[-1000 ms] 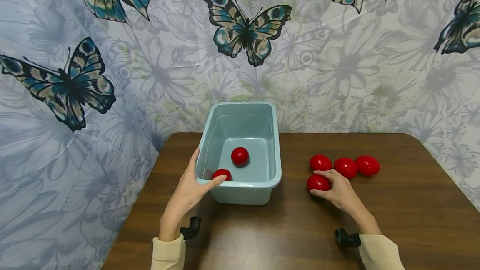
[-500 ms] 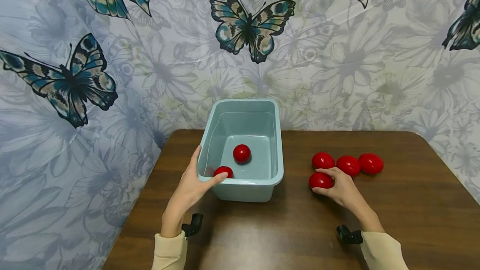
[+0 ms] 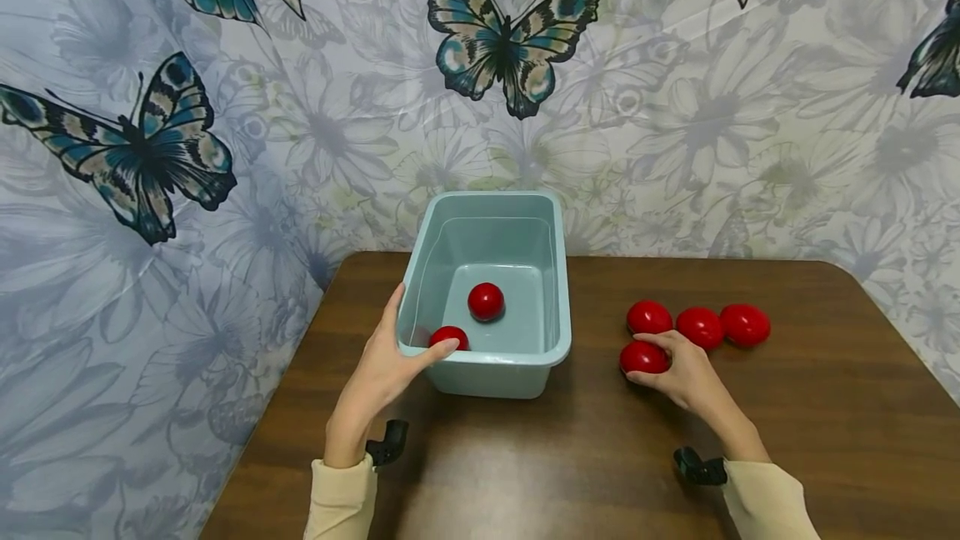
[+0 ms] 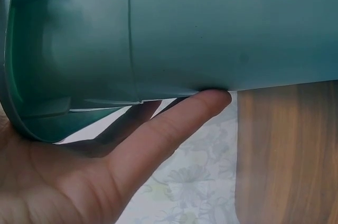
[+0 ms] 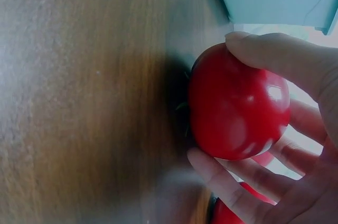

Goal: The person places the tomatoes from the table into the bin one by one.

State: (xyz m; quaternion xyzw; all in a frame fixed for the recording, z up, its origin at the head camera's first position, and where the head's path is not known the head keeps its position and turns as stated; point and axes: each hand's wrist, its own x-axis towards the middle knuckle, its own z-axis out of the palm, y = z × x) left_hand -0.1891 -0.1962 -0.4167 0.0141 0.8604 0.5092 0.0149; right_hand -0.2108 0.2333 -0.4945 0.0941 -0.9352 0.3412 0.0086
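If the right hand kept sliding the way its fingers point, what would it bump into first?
The right hand grips a red tomato and points up-left. Probably the tomato just behind it would be met first; the blue tub lies further left. Depth is hard to judge.

Our butterfly backdrop and wooden table

We see a pale floral cloth (image 3: 712, 107) with blue butterflies filling the upper frame, and a dark wooden table (image 3: 825, 407) across the lower frame.
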